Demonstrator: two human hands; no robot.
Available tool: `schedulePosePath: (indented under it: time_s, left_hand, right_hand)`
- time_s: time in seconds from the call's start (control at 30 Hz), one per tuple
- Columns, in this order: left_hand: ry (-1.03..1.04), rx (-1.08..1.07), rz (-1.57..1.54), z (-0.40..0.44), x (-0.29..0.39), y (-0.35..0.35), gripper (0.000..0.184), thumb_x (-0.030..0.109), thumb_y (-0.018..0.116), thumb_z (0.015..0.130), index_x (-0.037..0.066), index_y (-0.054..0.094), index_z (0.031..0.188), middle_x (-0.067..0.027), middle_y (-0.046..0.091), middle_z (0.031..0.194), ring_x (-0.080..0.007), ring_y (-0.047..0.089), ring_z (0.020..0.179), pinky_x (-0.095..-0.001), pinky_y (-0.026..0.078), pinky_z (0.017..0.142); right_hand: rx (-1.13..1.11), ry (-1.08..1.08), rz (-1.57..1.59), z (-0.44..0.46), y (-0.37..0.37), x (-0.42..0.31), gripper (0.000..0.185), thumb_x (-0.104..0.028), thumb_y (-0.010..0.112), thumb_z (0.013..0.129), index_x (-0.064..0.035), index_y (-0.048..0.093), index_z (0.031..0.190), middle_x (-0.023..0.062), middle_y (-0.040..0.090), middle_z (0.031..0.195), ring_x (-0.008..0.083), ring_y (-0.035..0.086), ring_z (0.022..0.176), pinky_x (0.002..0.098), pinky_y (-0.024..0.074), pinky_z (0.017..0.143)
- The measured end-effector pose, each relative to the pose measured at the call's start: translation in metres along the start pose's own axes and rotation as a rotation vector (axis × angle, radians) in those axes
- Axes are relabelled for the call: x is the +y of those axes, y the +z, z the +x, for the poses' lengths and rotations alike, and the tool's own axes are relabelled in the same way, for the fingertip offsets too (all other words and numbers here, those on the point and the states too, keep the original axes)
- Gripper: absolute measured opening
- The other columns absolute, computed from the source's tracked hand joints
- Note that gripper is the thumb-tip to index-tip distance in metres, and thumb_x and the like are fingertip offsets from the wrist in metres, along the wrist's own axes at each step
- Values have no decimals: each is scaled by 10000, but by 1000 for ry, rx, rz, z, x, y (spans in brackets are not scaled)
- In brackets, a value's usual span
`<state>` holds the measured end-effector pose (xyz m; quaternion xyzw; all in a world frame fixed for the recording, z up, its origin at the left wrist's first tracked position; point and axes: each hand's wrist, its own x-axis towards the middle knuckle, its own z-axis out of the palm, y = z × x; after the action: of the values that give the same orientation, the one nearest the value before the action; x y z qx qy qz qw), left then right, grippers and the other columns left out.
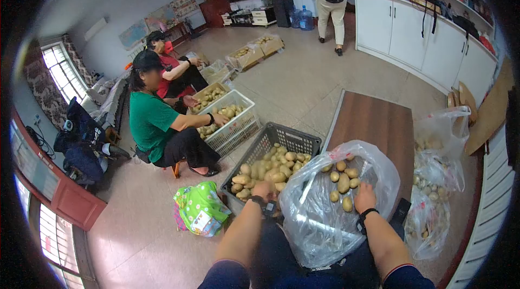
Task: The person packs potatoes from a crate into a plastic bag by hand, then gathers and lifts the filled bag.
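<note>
Several potatoes lie in a clear plastic bag that is spread wide in front of me. My right hand is at the bag's right side, beside those potatoes, its fingers bent; what it holds, if anything, is hidden. To the left of the bag stands a dark grey crate with many potatoes. Over the crate's near end is my left hand, reaching down among the potatoes, its fingertips too unclear to tell a grip. Both wrists wear black bands.
Two people sit at the left by a white crate of potatoes. Another person stands at the back. Filled plastic bags lie right of a brown board. A green bag sits on the floor.
</note>
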<state>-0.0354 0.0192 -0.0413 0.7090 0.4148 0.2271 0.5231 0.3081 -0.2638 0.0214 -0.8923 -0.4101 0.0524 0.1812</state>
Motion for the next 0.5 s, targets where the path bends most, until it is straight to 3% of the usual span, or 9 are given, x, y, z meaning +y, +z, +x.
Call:
schedulePosePath:
  time_s: [0.07, 0.1, 0.13, 0.17, 0.23, 0.27, 0.37, 0.5]
  left_hand:
    - [-287, 66, -199, 3, 5, 4, 115, 137, 548, 869, 25, 573, 869, -142, 587, 716, -251, 584, 590, -372, 476, 448]
    - [29, -140, 416, -1, 6, -7, 115, 126, 559, 856, 17, 595, 865, -149, 605, 705, -251, 606, 601, -380, 483, 457]
    - [428, -135, 1002, -2, 0, -17, 117, 115, 571, 844, 9, 617, 861, -156, 623, 694, -251, 628, 612, -388, 489, 466]
    - [427, -131, 1004, 0, -5, -17, 117, 115, 571, 844, 9, 617, 861, -156, 623, 694, -251, 628, 612, -388, 489, 466]
    - [81, -185, 795, 3, -3, -13, 142, 98, 557, 836, -8, 641, 878, -160, 639, 695, -249, 648, 632, -389, 500, 490]
    - [79, -178, 795, 0, 2, -12, 142, 98, 557, 836, -8, 641, 878, -160, 639, 695, -249, 648, 632, -389, 500, 490]
    - [52, -60, 413, -8, 7, -15, 170, 95, 523, 847, -6, 644, 911, -161, 631, 703, -270, 642, 619, -391, 505, 490]
    - [35, 72, 290, -8, -5, -12, 211, 113, 503, 868, -3, 606, 1011, -164, 623, 795, -269, 621, 603, -412, 496, 455]
  right_hand:
    - [-12, -29, -27, -3, 7, 2, 479, -76, 668, 729, -63, 490, 1174, 192, 528, 1123, 404, 564, 1005, 463, 455, 900]
    - [-35, -48, -61, -3, 11, 2, 451, -73, 663, 731, -59, 504, 1153, 192, 535, 1124, 398, 564, 1005, 464, 453, 895]
    - [-35, -83, -44, -8, 8, 1, 434, -74, 663, 730, -63, 520, 1140, 181, 535, 1137, 382, 560, 1022, 468, 452, 886]
    - [-34, -87, -43, -12, 6, -1, 434, -74, 663, 730, -63, 520, 1140, 181, 535, 1137, 382, 560, 1022, 468, 452, 886]
    - [-6, -94, -12, -14, 2, -7, 375, -112, 672, 743, -66, 532, 1088, 169, 538, 1096, 372, 555, 1045, 481, 464, 869]
    - [-6, -101, -10, -15, 0, -10, 375, -112, 672, 743, -66, 532, 1088, 169, 538, 1096, 372, 555, 1045, 481, 464, 869]
    - [-26, 6, 55, -17, -5, -21, 383, -91, 666, 733, -67, 548, 1097, 166, 535, 1116, 368, 560, 1036, 472, 463, 875]
    - [122, -43, 237, -12, -1, -20, 421, -9, 637, 699, -57, 543, 1107, 184, 520, 1133, 381, 524, 1075, 453, 434, 923]
